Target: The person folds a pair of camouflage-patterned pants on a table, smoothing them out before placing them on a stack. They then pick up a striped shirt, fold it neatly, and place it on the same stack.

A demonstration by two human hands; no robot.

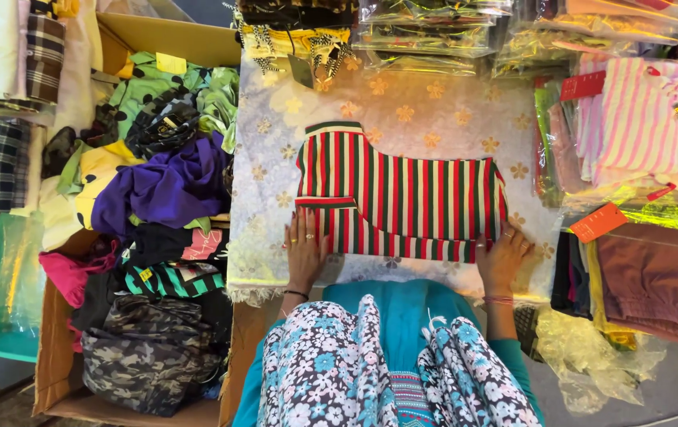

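Observation:
A folded garment with red, green and cream stripes (402,198) lies flat on a pale cloth with gold flowers (434,119). My left hand (304,251) rests palm down on the cloth, its fingertips pressing the garment's near left corner. My right hand (503,257) presses flat on the garment's near right corner. Both hands have the fingers spread and hold nothing. A teal top and a floral scarf (339,364) cover my lap below the hands.
A cardboard box (54,395) at the left is heaped with loose clothes, a purple one (165,186) on top. Clothes in clear plastic bags (639,126) are stacked at the right and back. An orange tag (598,221) and crumpled plastic (592,348) lie near my right arm.

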